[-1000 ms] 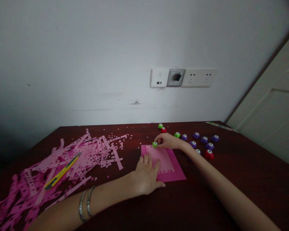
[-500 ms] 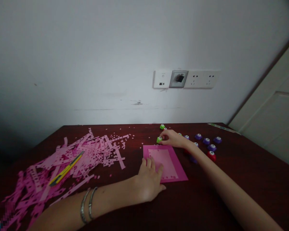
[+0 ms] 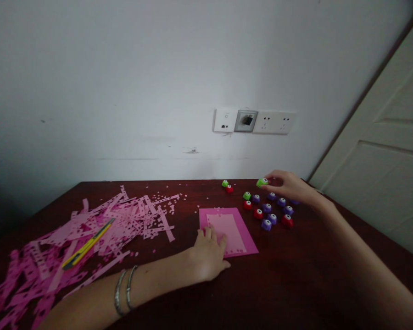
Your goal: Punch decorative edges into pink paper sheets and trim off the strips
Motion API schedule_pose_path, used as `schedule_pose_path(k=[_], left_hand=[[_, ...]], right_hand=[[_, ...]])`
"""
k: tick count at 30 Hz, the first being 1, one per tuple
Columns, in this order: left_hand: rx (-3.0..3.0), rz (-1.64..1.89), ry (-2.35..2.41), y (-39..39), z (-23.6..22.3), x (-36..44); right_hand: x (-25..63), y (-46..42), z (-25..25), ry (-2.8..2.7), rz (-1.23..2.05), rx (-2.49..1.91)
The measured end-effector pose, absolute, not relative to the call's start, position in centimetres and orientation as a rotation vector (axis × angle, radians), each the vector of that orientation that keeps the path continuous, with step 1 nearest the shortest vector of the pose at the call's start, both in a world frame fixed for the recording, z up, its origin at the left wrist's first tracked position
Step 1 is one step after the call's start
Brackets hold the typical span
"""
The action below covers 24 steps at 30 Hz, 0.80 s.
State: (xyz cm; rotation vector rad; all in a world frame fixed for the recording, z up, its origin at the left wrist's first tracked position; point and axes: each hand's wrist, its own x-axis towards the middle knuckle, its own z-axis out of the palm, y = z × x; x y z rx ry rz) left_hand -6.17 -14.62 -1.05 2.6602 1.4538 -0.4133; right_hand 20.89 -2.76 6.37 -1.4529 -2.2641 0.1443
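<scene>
The small lime-green plastic piece [image 3: 262,183] is sitting at the fingertips of the right hand [image 3: 288,185], whose thumb and index finger are clamping it between them. From those fingers it is lying toward 9 o'clock, with the right hand being much the nearer one. It is showing no clear long axis, being squat and rounded, and its white-ringed, dark-centred top is facing upward. Whether its underside is touching the dark red-brown wooden table [image 3: 278,279], nobody can tell from this view.

Farther out, toward 6 o'clock from the held piece, a loose group of similar pieces is resting: a second green piece [image 3: 247,195], several purple ones [image 3: 266,224] and some red ones [image 3: 287,221]. Toward 9 o'clock, a green-and-red pair [image 3: 229,188] is standing close together.

Between 7 and 8 o'clock from the held piece, a pale pink paper sheet [image 3: 227,229] is lying over a larger bright pink sheet [image 3: 251,245], their long sides running roughly from 11 to 5 o'clock. Small darker pink marks are lining the pale sheet's near edge. The left hand [image 3: 207,259] is resting its slightly parted fingers on the sheets' left side, gripping nothing. Toward 9 o'clock from it, a slim yellow cutter [image 3: 89,243] is lying on tangled pink paper strips [image 3: 127,215], pointing roughly from 8 to 2 o'clock.
</scene>
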Motion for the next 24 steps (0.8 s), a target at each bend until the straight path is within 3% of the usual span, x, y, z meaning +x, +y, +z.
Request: schedule_pose_path(k=[8, 14, 20, 24], left_hand=[[2.679, -0.372, 1.414, -14.5, -0.8, -6.4], [2.657, -0.404, 1.385, -14.6, 0.4, -6.4], [2.648, -0.448, 1.347, -14.6, 1.1, -6.3], [2.669, -0.415, 1.373, -14.5, 0.8, -6.4]], right_hand=[[31.7, -5.9, 0.4, -2.127, 0.210, -1.771], [33.2, -7.5, -3.2, -2.174, 0.267, -1.859], [33.3, -7.4, -4.1, -2.203, 0.236, -1.966], [31.7, -8.3, -2.4, -2.157, -0.028, -2.058]])
